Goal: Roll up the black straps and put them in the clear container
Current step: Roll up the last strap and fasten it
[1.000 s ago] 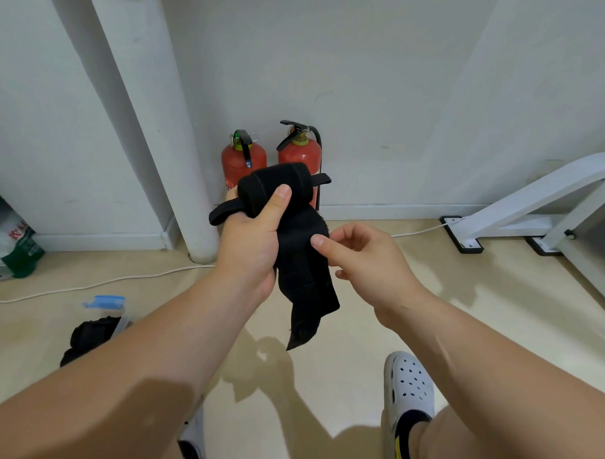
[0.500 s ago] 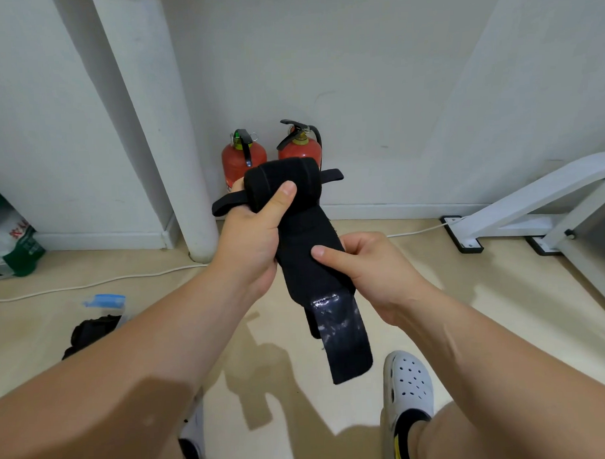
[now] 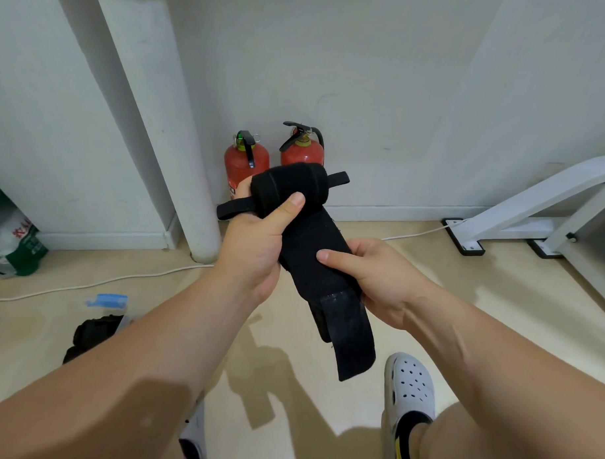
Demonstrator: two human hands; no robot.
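Beige floor and white walls fill the view, with a white frame at 3 o'clock. At centre hangs the strap, its upper end rolled. Left hand grips the roll, thumb on top. Right hand pinches the loose tail. Two extinguishers stand at 12 o'clock. On the floor at 9 o'clock sits the container, beside a black bundle.

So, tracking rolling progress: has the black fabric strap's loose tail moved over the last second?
Yes. The loose tail has unfurled down and rightward, its end now close beside the white perforated clog in view.
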